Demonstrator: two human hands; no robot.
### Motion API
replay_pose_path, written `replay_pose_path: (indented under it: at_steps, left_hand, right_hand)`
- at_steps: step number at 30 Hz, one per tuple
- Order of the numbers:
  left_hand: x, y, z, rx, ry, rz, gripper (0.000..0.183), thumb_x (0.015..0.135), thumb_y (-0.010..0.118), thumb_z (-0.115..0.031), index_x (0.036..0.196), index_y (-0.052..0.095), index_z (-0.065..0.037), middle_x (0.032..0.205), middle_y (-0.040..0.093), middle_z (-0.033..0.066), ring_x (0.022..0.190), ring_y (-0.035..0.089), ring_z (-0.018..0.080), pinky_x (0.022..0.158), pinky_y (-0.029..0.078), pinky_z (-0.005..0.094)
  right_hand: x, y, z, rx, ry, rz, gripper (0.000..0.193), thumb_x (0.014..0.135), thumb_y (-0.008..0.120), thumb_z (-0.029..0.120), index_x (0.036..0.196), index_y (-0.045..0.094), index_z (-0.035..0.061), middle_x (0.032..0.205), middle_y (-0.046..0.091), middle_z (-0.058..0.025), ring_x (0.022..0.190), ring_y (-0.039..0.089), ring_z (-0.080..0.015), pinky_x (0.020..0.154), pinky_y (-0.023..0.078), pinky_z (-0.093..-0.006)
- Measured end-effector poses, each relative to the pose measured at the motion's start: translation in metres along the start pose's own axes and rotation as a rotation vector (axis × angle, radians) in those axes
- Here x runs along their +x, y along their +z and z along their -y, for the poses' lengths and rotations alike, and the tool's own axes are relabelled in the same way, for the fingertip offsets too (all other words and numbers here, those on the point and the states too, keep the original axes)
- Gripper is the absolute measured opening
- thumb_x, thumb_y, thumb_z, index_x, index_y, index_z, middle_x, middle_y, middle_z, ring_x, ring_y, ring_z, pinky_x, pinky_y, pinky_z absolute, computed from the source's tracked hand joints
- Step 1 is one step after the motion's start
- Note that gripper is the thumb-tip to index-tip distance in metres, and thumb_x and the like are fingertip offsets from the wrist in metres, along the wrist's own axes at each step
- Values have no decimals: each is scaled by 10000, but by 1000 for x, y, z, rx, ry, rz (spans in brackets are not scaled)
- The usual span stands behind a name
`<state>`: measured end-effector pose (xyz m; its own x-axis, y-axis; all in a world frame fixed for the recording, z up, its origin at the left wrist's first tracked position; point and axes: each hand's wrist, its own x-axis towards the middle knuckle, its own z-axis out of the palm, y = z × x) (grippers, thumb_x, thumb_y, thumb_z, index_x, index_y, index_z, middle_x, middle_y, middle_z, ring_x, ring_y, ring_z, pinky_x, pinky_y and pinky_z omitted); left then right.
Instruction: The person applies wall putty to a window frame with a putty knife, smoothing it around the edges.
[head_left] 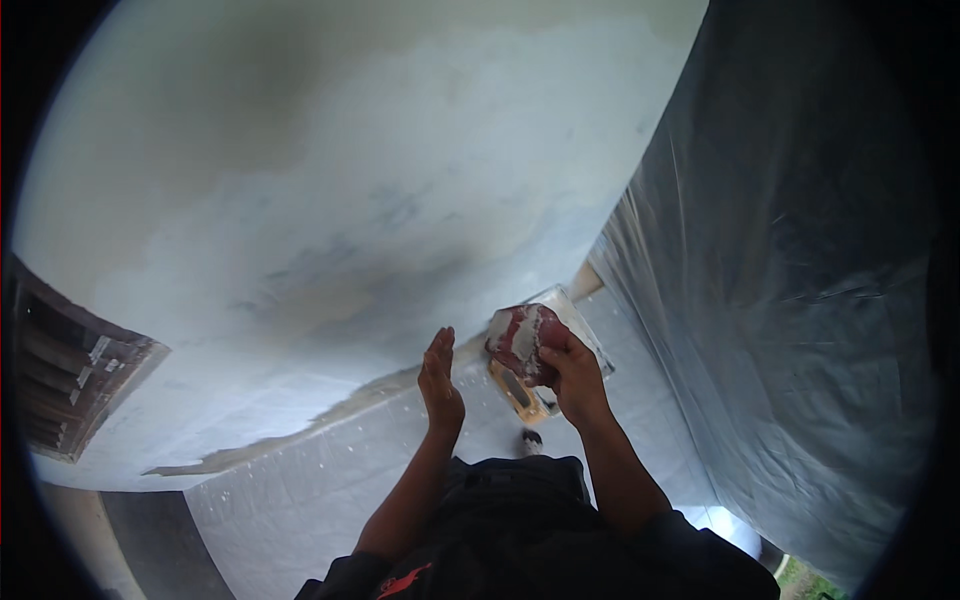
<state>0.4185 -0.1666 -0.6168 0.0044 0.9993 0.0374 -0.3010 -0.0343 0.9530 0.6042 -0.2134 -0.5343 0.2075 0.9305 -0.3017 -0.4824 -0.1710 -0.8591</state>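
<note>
My right hand (pixel 574 378) grips the near right edge of a dark red, flat, many-sided piece (pixel 535 350) smeared with whitish plaster. Its exact kind cannot be made out. To the left of it, my left hand (pixel 440 385) is held up with fingers stretched out and nothing in it. Some pale residue shows on its skin. Both hands are in front of a large white plastered wall (pixel 330 180) with grey and beige patches; neither appears to touch it.
Below the red piece are an orange-yellow object with a dark middle (pixel 517 392) and a whitish, smeared board (pixel 590 325). Grey sheeting (pixel 300 500) covers the floor, and plastic sheeting (pixel 800 300) hangs at the right. A slatted wooden window or vent (pixel 75 365) is at the far left.
</note>
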Motion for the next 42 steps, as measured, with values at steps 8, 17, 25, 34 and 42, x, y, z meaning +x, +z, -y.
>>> replay_pose_path:
  at_steps: [8,17,25,34,42]
  left_hand:
    - [-39,56,98,35,-188,-114,790,1064,263,-573,1440,409,106,1487,460,263,1424,409,355,1207,264,451]
    - [-74,35,277,142,-624,-142,837,1044,263,-632,1500,355,64,1534,410,241,1468,353,318,1219,214,414]
    - [-41,40,364,67,-865,-190,967,981,273,-743,1519,317,60,1550,380,244,1472,337,322,1224,201,424]
    - [-34,48,378,-107,-862,-245,1006,980,250,-746,1499,293,116,1554,329,278,1472,309,360,1233,218,433]
    - [-37,43,380,-141,-833,-244,1009,980,259,-744,1494,294,124,1534,360,272,1451,342,353,1224,239,433]
  right_hand:
    - [37,-136,-29,-266,98,-180,307,961,595,94,1251,613,-5,1026,701,-57,810,682,-120,660,582,-276]
    - [118,-284,-173,-1129,144,-264,255,918,631,159,1096,652,-21,936,713,-177,858,694,-283,797,519,-389]
    - [192,-287,-265,-1118,175,-126,244,921,642,198,1065,651,2,935,702,-205,899,680,-380,791,519,-431]
    - [211,-275,-296,-1141,168,-34,238,928,636,188,1096,649,19,945,703,-197,891,679,-384,788,518,-436]
    - [209,-271,-295,-1074,151,-61,222,944,607,188,1084,622,16,969,693,-238,953,659,-442,806,512,-474]
